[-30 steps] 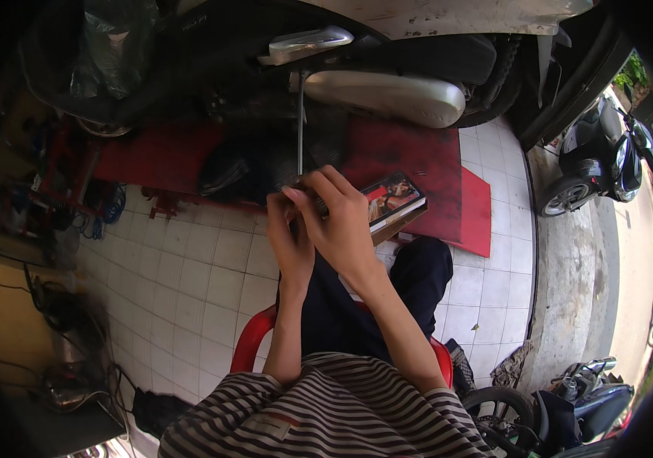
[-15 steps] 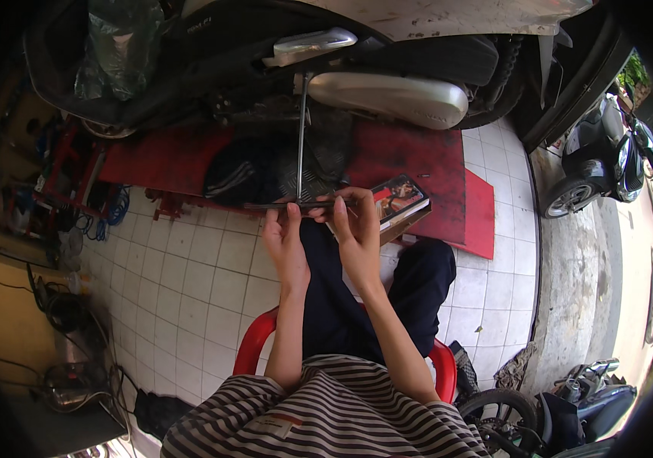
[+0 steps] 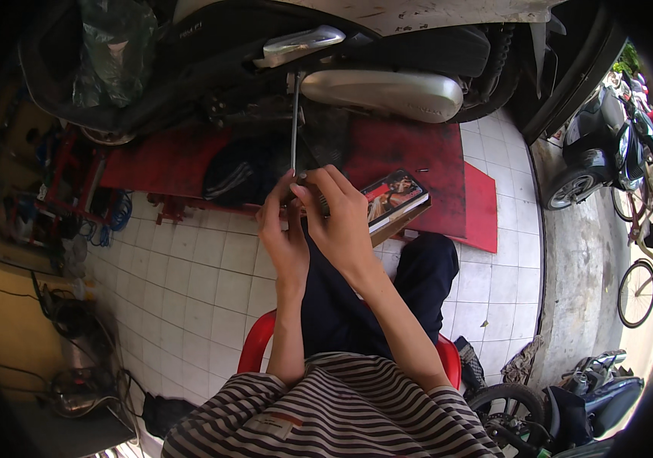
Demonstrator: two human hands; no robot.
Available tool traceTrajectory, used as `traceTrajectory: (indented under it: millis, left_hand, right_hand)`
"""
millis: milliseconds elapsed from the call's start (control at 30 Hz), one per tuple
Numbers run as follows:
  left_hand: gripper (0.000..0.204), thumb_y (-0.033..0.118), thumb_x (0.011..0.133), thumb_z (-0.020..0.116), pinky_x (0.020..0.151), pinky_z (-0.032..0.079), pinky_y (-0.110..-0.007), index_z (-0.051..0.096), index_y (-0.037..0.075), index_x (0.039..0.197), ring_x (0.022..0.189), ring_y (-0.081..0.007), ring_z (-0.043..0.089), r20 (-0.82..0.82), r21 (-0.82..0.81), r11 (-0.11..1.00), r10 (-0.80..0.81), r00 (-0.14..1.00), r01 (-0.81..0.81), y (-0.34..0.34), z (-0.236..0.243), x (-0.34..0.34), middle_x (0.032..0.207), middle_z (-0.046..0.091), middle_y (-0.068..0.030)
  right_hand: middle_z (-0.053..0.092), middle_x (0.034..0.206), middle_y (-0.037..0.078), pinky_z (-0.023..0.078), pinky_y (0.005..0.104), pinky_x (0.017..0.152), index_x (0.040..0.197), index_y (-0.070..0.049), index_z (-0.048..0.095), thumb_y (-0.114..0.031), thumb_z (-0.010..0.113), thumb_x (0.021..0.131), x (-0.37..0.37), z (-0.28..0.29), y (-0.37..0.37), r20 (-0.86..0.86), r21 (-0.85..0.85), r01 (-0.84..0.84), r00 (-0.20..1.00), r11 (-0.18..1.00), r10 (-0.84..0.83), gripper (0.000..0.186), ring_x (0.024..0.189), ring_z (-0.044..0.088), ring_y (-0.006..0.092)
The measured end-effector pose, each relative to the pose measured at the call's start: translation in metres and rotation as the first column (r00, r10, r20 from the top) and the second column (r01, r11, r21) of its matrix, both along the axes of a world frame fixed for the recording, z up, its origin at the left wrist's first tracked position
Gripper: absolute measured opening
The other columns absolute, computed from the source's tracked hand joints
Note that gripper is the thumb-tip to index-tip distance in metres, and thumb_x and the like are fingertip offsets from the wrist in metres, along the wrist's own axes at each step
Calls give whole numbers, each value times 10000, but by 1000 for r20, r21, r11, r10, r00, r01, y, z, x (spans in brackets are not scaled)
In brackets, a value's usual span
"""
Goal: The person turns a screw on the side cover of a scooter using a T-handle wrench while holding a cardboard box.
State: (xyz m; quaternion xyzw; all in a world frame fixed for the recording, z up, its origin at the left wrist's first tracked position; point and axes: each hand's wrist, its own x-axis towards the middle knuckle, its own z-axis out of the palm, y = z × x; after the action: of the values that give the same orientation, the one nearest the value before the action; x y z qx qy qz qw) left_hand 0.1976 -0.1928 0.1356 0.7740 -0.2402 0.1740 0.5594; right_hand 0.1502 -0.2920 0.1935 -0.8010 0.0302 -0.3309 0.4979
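A long metal T-handle wrench (image 3: 294, 126) runs from the underside of a scooter (image 3: 395, 93) toward me, its shaft almost straight up and down in the picture. Its near end disappears among my fingers, so the crossbar is mostly hidden. My left hand (image 3: 282, 233) is closed at that end, fingertips by the foot of the shaft. Pressed close beside it, my right hand (image 3: 342, 221) has its fingers bent over the same handle. Behind the right wrist a picture-covered box (image 3: 395, 200) rests on the edge of a red lift platform (image 3: 410, 153).
My knees in dark trousers (image 3: 426, 278) flank the work, and I sit on a red chair (image 3: 258, 343). At the left lie blue hoses (image 3: 120, 217) and cables by a machine (image 3: 75, 389). Another motorcycle (image 3: 593, 401) stands lower right.
My hands have drawn together and up around the wrench's near end. The crossbar, stretched sideways between them before, is now largely covered. The view has shifted slightly.
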Motion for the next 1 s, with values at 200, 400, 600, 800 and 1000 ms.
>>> traceTrajectory:
  millis: [200, 400, 600, 800, 1000]
  left_hand:
    - [478, 92, 896, 753, 896, 447, -333, 495, 31, 1293, 1015, -199, 573, 73, 20, 951, 308, 949, -310, 8, 0, 2, 1163, 581, -100]
    - [422, 180, 977, 687, 947, 479, -329, 470, 9, 1296, 1055, -177, 593, -343, -449, 885, -45, 938, -122, 12, -22, 7, 1218, 602, -114]
    - [229, 130, 1083, 470, 848, 536, -290, 530, -14, 1250, 952, -149, 670, -314, -470, 882, -212, 925, 42, -1, 8, -9, 1087, 693, -132]
    - [179, 5, 1012, 545, 783, 499, -276, 639, -4, 1164, 909, -167, 662, -190, -289, 956, -106, 976, 47, -5, -2, -7, 1030, 692, -93]
    - [294, -97, 850, 673, 760, 492, -354, 717, 45, 1103, 883, -254, 659, 38, -28, 1000, 5, 999, -4, 2, -11, 0, 949, 689, -91]
  right_hand:
    - [659, 934, 141, 603, 312, 744, 1069, 30, 501, -4, 568, 994, -3, -7, 9, 46, 343, -14, 999, 939, -2, 106, 820, 723, 203]
    - [657, 1107, 223, 608, 336, 839, 1162, 41, 377, 25, 447, 1040, 2, -49, 24, 252, 705, -201, 967, 681, 24, 142, 935, 718, 206]
    - [648, 1156, 220, 585, 320, 844, 1175, 64, 512, -18, 559, 1011, -7, -76, 13, -13, 647, -99, 990, 756, 141, 190, 979, 709, 204]
    - [685, 1030, 116, 575, 313, 779, 1213, 8, 618, -6, 647, 940, -10, -42, 9, 83, 202, 181, 976, 962, -201, 274, 862, 701, 220]
    - [694, 960, 135, 579, 313, 703, 1058, 33, 635, -13, 644, 945, -2, 9, 0, 95, 100, -10, 995, 995, 0, 122, 776, 689, 188]
